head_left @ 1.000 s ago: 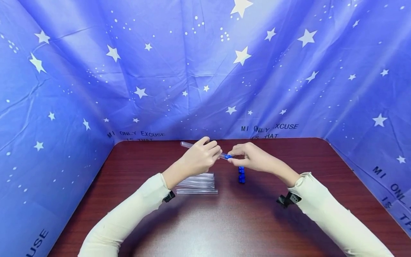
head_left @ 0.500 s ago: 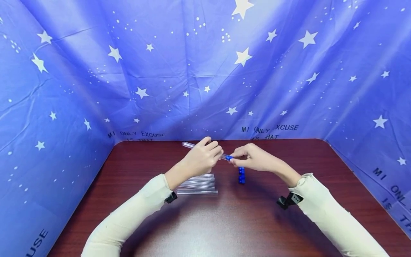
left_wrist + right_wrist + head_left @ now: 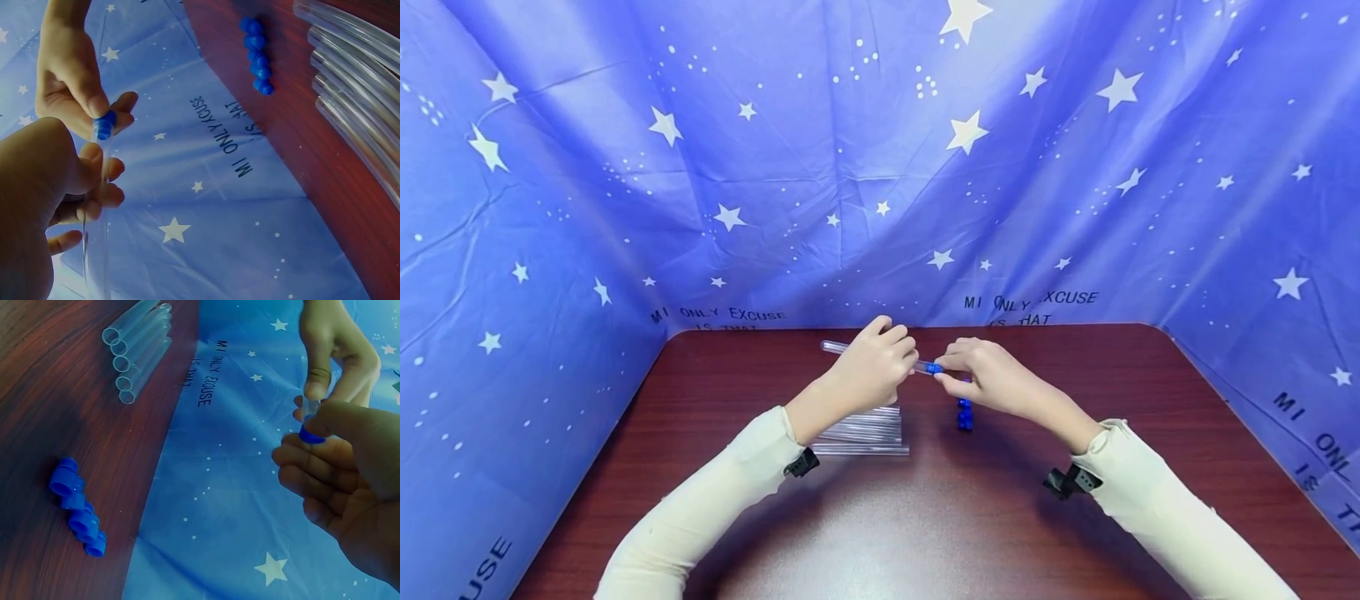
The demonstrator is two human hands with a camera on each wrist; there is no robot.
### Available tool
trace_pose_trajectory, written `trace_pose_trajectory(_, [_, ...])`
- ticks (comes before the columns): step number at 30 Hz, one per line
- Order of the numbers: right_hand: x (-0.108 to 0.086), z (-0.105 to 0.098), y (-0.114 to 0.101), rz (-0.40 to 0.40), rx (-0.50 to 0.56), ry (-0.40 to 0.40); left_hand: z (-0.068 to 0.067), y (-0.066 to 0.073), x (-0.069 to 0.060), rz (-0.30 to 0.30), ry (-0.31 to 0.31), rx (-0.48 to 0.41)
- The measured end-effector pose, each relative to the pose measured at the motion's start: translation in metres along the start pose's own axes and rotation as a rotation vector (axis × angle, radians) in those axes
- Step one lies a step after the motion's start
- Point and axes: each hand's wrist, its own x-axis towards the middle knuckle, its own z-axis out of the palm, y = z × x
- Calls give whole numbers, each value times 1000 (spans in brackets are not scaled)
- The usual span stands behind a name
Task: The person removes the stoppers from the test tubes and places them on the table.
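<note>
A clear test tube (image 3: 95, 250) with a rounded end is held above the table in my left hand (image 3: 872, 367), whose fingers curl round it near its mouth. A blue stopper (image 3: 104, 125) sits in the tube's mouth. My right hand (image 3: 992, 375) pinches that stopper between thumb and forefinger, as the right wrist view also shows. Below the right hand, a row of blue stoppers (image 3: 81, 512) lies on the table. Several clear test tubes (image 3: 861, 429) lie side by side under the left hand, their open mouths turned towards the stoppers.
The dark red wooden table (image 3: 1000, 517) reaches back to a blue curtain (image 3: 790, 167) printed with white stars, which also hangs along both sides. Each wrist carries a small black camera mount (image 3: 802, 462).
Both hands stay almost in place, with the tube between them. The right hand's fingers have shifted slightly on the stopper, and its wrist has dropped a little.
</note>
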Motion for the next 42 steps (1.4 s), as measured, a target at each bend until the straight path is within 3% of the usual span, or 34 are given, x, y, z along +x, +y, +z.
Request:
trace_pose_trajectory(9, [-1, 13, -4, -184, -248, 169, -5, -4, 1, -64, -59, -86])
trace_pose_trajectory(13, [-2, 19, -6, -251, -366, 225, -7, -6, 1, -102, -96, -166])
trace_pose_trajectory(20, [-4, 24, -11, -307, -591, 265, -9, -8, 1, -182, -187, -299])
trace_pose_trajectory(27, [-7, 26, -12, -338, -676, 335, -11, -8, 1, -250, -213, -396])
trace_pose_trajectory(35, [-8, 26, -10, -356, -670, 340, -10, -11, 4, -194, -223, -379])
trace_pose_trajectory(42, [-8, 22, -12, -348, -674, 307, -8, -10, 2, -110, -113, -310])
